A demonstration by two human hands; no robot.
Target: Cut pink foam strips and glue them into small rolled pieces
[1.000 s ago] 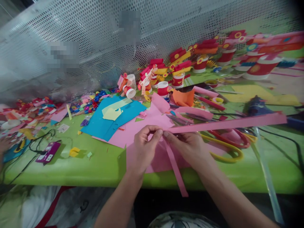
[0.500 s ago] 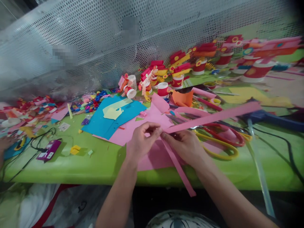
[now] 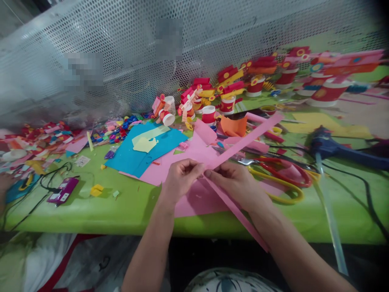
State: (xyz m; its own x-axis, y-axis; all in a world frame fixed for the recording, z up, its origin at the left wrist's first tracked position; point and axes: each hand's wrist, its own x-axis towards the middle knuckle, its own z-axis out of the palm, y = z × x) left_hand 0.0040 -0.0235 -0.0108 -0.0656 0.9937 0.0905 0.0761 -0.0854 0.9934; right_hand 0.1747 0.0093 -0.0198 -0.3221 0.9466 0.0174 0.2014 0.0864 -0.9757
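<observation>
Between my two hands are pink paper strips (image 3: 246, 140) that cross at my fingertips. One end points up and to the right, the other hangs down past the table edge beside my right forearm. My left hand (image 3: 182, 178) is closed, its thumb and forefinger pinching the paper at the crossing. My right hand (image 3: 235, 180) is closed too, thumb and fingers on the strips just to the right. Whether it is one folded strip or two cannot be made out. Pink paper sheets (image 3: 200, 202) lie beneath my hands on the green table.
Scissors (image 3: 285, 194) with yellow and red handles and a blue glue gun (image 3: 328, 146) with a cord lie to the right. Blue paper (image 3: 121, 158) and a purple device (image 3: 63, 190) lie left. Red cup models (image 3: 227, 101) stand behind. Another person's hand (image 3: 5, 182) shows far left.
The upper end of the pink paper has swung upward and left, and the lower end has shifted right against my right forearm. Both hands keep pinching at nearly the same spot.
</observation>
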